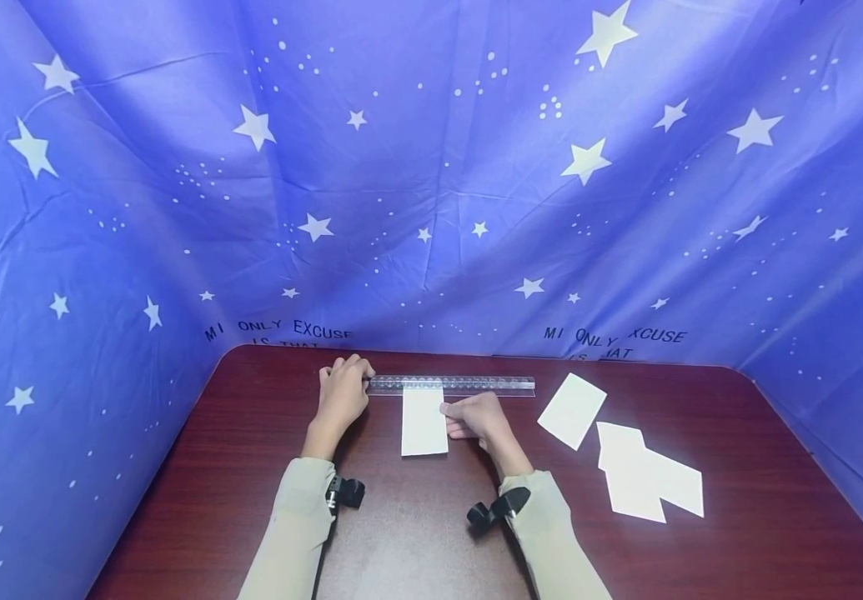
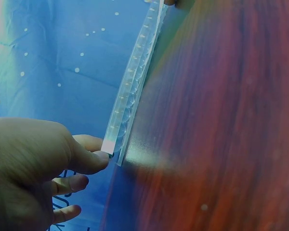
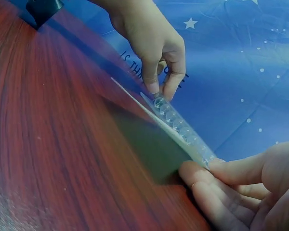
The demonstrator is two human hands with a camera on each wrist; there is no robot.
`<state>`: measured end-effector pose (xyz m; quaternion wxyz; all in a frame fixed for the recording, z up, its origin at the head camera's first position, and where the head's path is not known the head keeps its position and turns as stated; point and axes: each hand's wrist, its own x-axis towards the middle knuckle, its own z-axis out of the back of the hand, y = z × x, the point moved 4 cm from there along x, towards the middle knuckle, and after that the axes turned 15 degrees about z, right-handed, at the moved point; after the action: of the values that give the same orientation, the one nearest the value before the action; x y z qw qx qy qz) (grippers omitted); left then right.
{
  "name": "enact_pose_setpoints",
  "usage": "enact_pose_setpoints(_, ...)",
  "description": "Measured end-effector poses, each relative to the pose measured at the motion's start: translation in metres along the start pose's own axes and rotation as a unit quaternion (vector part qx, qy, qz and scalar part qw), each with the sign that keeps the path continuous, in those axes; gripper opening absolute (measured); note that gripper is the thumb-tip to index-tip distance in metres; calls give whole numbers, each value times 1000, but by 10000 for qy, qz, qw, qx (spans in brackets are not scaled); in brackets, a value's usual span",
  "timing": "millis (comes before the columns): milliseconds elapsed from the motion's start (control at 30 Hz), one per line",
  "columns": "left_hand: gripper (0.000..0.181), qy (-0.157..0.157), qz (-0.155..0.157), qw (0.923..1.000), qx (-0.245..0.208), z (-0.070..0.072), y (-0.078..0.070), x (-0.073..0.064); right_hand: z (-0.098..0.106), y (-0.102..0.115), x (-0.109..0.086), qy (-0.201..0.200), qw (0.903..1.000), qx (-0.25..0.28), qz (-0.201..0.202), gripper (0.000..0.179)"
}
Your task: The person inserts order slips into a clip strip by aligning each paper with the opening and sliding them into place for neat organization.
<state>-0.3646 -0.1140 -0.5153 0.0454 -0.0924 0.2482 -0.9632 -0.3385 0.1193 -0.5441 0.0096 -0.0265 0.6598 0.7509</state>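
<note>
A clear plastic ruler (image 1: 489,385) with a row of round shapes along it lies crosswise near the table's far edge. My left hand (image 1: 343,393) pinches its left end between thumb and fingers, as the left wrist view of the ruler (image 2: 127,101) also shows. A white paper card (image 1: 423,423) extends from the ruler's near side toward me, its far end overlapping the ruler. Thumb and fingers of my right hand (image 1: 480,419) pinch the card's right edge. Seen nearly edge-on in the right wrist view, the card (image 3: 149,113) is tilted beside the ruler.
On the right of the brown table (image 1: 761,517) lies a single white card (image 1: 572,410). Nearer me, several more white cards (image 1: 637,475) overlap in a loose group. A blue star-patterned cloth (image 1: 431,192) hangs around the table's back and sides.
</note>
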Motion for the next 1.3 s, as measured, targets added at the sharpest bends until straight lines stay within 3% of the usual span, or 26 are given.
enact_pose_setpoints(267, 16, 93, 40, 9999, 10, 0, 0, 2, -1, 1, 0, -339, 9990, 289, -72, 20)
enact_pose_setpoints(567, 16, -18, -37, 10000, -35, 1, -1, 2, 2, 0, 3, -576, 9961, 592, -304, 12)
enact_pose_setpoints(967, 16, -80, -40, 9999, -75, 1, -2, 2, 12, 1, 3, -60, 9994, 169, -292, 27)
enact_pose_setpoints(1300, 15, -52, -15, 10000, -44, 2, -1, -3, 9, -6, 2, -297, 9978, 423, -426, 24)
